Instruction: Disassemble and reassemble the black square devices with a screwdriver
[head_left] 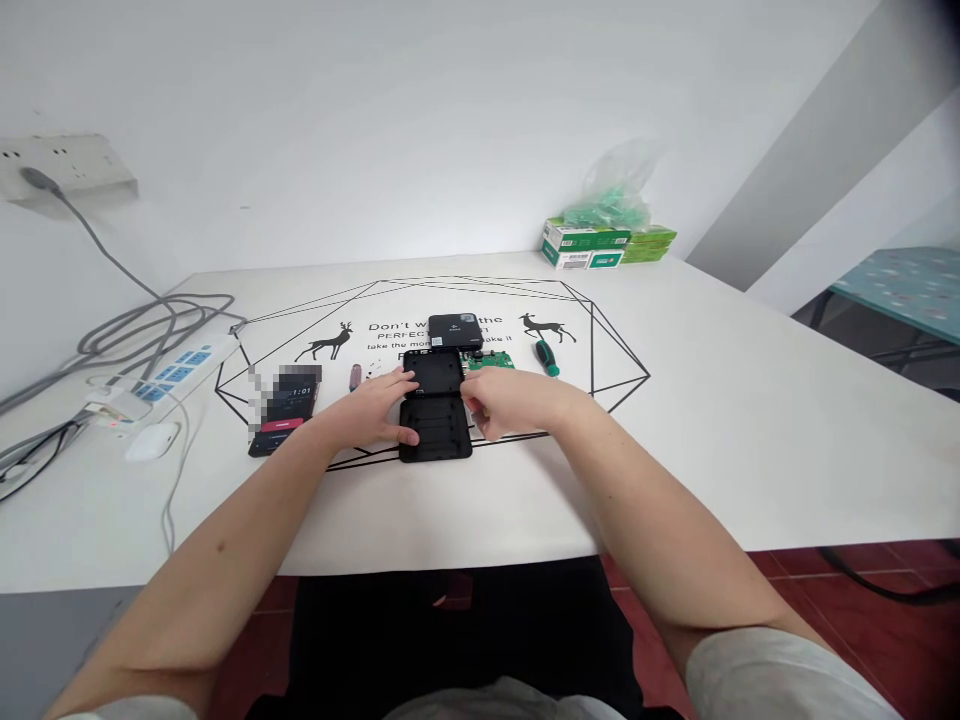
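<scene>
Two black case halves [435, 430] lie on a table [675, 480], the left hand [371, 408] touching their nine-o'clock edges with outspread fingers, the right hand [510, 400] curled at three o'clock, its grip impossible to tell, near a green circuit board [493, 359].

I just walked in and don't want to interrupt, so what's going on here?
Someone has both hands at two shallow black pieces, a far one and a near one. The left hand spreads over their left edges; the right hand is curled at the right, its grip unclear. A green circuit board lies just beyond it, with a screwdriver farther right.
</scene>
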